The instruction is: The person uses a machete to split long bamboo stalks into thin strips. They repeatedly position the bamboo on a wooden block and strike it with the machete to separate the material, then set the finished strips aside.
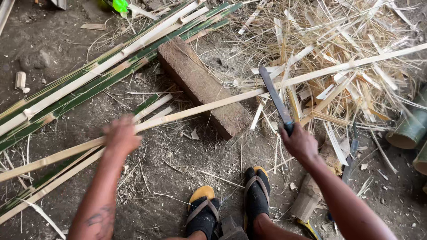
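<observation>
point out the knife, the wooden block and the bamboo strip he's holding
knife (274, 96), head view, middle of the blade
wooden block (202, 86), head view, top face
bamboo strip (209, 106), head view, where it crosses the block

The left hand (120, 135), blurred, is gripping a long bamboo strip (213, 106) that is lying across a wooden block (202, 86) on the dirt floor (53, 49). The right hand (300, 143) is holding a dark knife (275, 98), its blade touching the strip beside a pile of shavings (351, 66).
</observation>
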